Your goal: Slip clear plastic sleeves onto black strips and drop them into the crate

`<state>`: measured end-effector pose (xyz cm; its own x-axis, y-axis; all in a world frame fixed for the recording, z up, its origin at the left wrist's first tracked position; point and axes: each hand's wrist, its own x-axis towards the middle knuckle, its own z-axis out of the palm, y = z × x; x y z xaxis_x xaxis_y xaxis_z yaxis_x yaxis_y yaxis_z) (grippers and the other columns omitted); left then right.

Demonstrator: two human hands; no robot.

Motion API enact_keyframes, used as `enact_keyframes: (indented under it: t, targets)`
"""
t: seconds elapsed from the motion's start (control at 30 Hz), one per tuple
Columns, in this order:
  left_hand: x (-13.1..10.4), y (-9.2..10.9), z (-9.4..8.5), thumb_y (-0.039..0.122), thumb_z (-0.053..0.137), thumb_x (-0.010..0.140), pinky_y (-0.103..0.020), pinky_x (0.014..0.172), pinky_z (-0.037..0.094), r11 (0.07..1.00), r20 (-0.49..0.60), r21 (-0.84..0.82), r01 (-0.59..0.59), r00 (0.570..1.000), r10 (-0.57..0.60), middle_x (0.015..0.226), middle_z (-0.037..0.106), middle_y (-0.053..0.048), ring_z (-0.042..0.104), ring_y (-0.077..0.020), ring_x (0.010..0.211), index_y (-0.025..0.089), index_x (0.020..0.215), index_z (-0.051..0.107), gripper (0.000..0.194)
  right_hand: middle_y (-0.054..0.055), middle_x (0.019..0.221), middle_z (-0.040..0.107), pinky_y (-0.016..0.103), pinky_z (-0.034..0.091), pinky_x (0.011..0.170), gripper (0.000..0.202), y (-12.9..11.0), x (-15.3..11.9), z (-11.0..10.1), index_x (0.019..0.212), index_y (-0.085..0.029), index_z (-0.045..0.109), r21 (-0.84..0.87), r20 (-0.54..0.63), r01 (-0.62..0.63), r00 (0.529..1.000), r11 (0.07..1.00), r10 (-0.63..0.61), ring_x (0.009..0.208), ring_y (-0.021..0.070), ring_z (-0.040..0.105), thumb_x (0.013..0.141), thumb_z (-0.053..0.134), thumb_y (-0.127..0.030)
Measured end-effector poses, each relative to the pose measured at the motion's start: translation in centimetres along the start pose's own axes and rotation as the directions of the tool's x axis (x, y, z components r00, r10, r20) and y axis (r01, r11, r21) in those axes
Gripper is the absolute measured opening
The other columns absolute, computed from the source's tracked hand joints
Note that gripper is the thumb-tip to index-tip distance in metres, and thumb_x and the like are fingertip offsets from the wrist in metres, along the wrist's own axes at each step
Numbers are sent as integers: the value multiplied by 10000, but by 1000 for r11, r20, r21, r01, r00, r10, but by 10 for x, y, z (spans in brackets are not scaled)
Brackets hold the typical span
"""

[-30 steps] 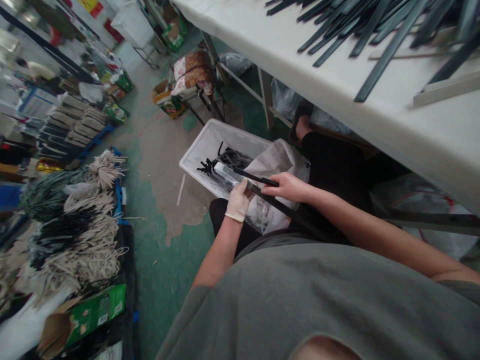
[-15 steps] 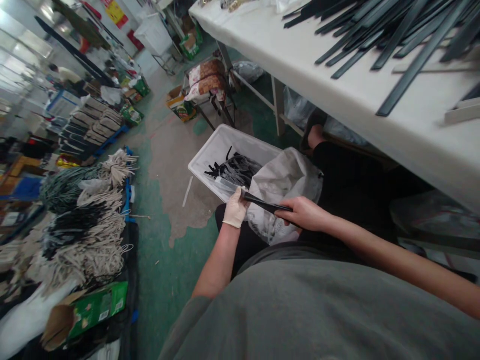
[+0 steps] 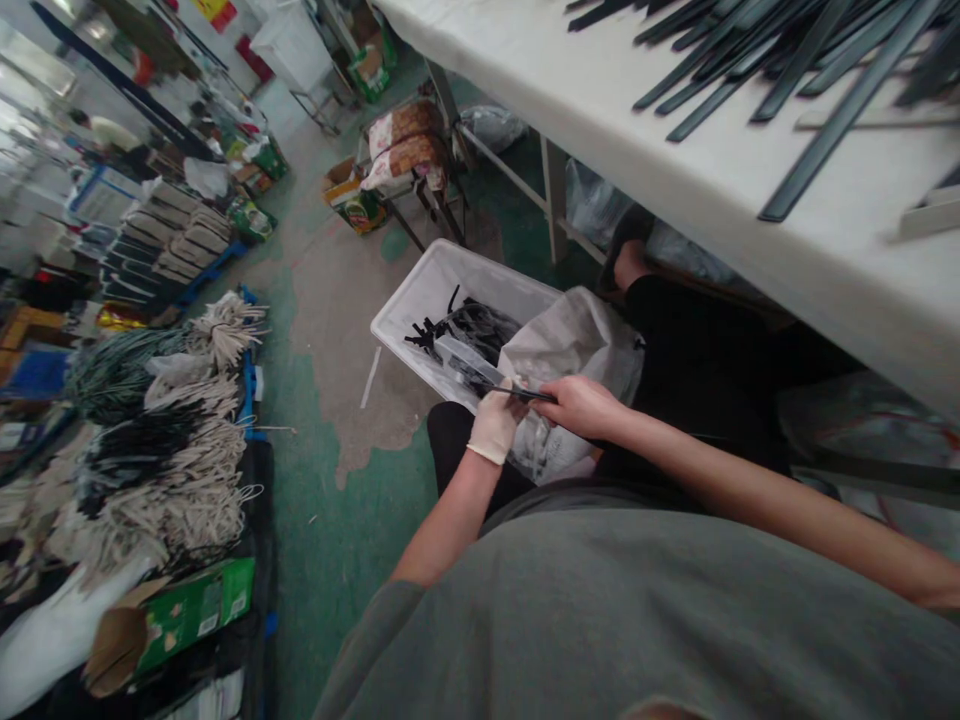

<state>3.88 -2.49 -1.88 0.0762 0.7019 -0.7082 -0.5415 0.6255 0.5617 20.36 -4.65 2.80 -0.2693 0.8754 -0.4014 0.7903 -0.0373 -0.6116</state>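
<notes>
My left hand (image 3: 497,420), in a pale glove, is closed on a clear plastic sleeve (image 3: 469,357) and the near end of a black strip. My bare right hand (image 3: 581,405) grips the other end of the black strip (image 3: 534,395), close beside the left one. Both hands are above my lap, at the near edge of a white bin (image 3: 405,296). Dark strips (image 3: 480,325) lie inside the bin, and a whitish sack (image 3: 574,335) hangs over its right part. The fingertips are partly hidden.
A white-covered table (image 3: 667,190) with many dark strips (image 3: 814,130) runs along the upper right. Bundled cords (image 3: 172,470) and an opened green box (image 3: 195,615) are on the left. A stool with a cushion (image 3: 409,140) stands beyond the bin.
My left hand has moved right, close to my right hand, which has shifted slightly left. Less of the black strip shows between them, and the clear sleeve stands out more over the bin.
</notes>
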Motion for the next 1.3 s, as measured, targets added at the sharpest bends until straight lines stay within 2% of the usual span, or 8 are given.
enact_keyframes:
  t: [0.27,0.47,0.67,0.9,1.0,1.07,1.17,1.3]
  targets:
    - [11,13,-11,221,661,880,-250,830,521,996,-71,-74,-53,996,47,771,705,-28,678,-113,734,135,835,683,99,26,711,737,253,338,552,268,0,-5,-5,793,-205,723,-16,120,34,992,999,-32,629,161,639,918,547,-364]
    - [7,-12,-7,239,717,830,-274,816,527,1000,40,-2,-19,999,19,821,723,-36,702,-154,805,144,863,695,103,36,743,743,251,341,558,277,-7,5,-4,827,-196,735,35,16,-1,1000,999,1,698,176,659,922,538,-366]
    - [16,16,-21,253,619,918,-232,767,538,995,-131,-80,-53,990,43,787,710,-33,680,-111,728,151,911,675,116,18,623,698,251,346,533,288,6,-17,-9,676,-193,690,89,160,-2,987,996,-13,531,136,595,898,573,-334]
    - [-2,-19,-8,312,690,857,-266,784,525,997,30,47,67,997,-68,824,721,-32,690,-144,760,165,933,687,165,15,625,689,238,389,517,334,11,8,12,753,-167,712,343,-79,67,996,937,-42,537,135,593,921,524,-386]
    - [-7,-12,-8,332,644,891,-285,819,530,992,1,31,126,992,-126,841,725,-48,693,-152,789,169,919,679,169,50,836,760,259,500,651,323,26,14,16,913,-161,748,433,-345,205,937,878,-49,730,178,690,932,501,-369]
    - [-8,-4,-10,312,612,907,-299,844,533,988,-2,28,152,988,-152,830,720,-49,693,-156,798,173,909,672,151,60,1084,760,287,525,820,263,36,13,17,1036,-199,755,342,-452,373,870,862,-198,961,205,708,900,560,-311]
    - [-10,-3,-13,276,558,918,-324,868,532,984,46,76,162,985,-166,788,701,-40,684,-169,796,194,903,672,141,25,1314,678,274,502,910,310,40,11,24,1136,-284,741,181,-401,568,788,803,-467,1138,196,666,858,620,-220]
    - [-18,-15,-9,205,507,888,-360,917,514,985,131,107,135,980,-148,776,693,-43,678,-187,821,209,849,670,167,27,1151,749,228,486,733,244,30,15,33,1031,-260,759,96,-375,562,785,822,-493,988,173,709,856,617,-168]
